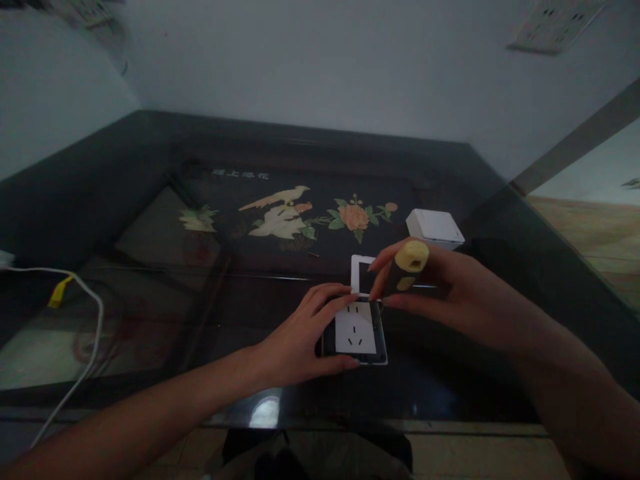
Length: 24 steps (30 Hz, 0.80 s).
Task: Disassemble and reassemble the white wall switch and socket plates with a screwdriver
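A wall socket (355, 330) with a white face and dark surround lies on the dark glossy table near its front edge. My left hand (320, 327) grips it from the left, thumb at the near edge and fingers at the far edge. In my right hand (435, 277) is a screwdriver (411, 261) with a yellow and dark handle, held upright over the socket's right side. Its tip is hidden by the fingers. Just beyond the socket lies a white cover frame (355, 273), partly covered by my right hand.
A white box (435, 227) stands behind my right hand. A small screw (313, 254) lies on the table (260, 300), left of the frame. A white cable (97, 320) with a yellow tag (60, 291) runs along the left. Wall sockets (557, 27) sit on the wall.
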Tool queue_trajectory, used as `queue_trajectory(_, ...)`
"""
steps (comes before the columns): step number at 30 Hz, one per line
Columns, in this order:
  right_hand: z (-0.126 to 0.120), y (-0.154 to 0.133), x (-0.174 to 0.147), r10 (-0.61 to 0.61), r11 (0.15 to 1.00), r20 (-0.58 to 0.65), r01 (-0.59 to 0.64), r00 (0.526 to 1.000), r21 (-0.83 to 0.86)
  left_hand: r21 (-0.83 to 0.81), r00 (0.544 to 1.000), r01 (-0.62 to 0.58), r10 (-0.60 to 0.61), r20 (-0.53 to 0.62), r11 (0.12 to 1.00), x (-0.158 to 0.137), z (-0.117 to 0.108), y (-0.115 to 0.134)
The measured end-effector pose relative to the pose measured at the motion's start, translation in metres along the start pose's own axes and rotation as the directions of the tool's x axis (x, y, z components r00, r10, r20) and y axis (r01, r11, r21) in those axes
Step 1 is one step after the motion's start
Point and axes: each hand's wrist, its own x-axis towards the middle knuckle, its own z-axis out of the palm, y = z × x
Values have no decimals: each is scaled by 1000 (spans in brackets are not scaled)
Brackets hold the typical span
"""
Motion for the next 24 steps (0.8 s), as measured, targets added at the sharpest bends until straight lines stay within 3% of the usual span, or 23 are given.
queue_trajectory(4,-2,-1,8,-50,998,-185,57,981,29,-62,990,46,-54,-130,997,5,-13,0)
queue_trajectory(7,-1,5,19,-149,979,-278,103,949,-176,-102,962,57,-82,-259,993,10,-27,-3)
queue_trajectory(9,5,15,32,-244,900,-216,138,945,-412,-136,930,59,-104,-352,989,14,-36,-6)
queue_trajectory(11,15,29,48,-317,770,-84,204,945,-605,-165,881,83,-149,-450,983,16,-43,-11)
queue_trajectory(15,34,56,77,-264,524,188,304,946,-796,-147,789,148,-206,-579,978,20,-53,-27)
queue_trajectory(18,41,66,88,-210,466,315,378,925,-800,-33,805,172,-160,-571,985,22,-57,-40)
queue_trajectory(24,44,63,90,-180,496,400,434,899,-752,95,879,195,-131,-458,976,24,-56,-57)
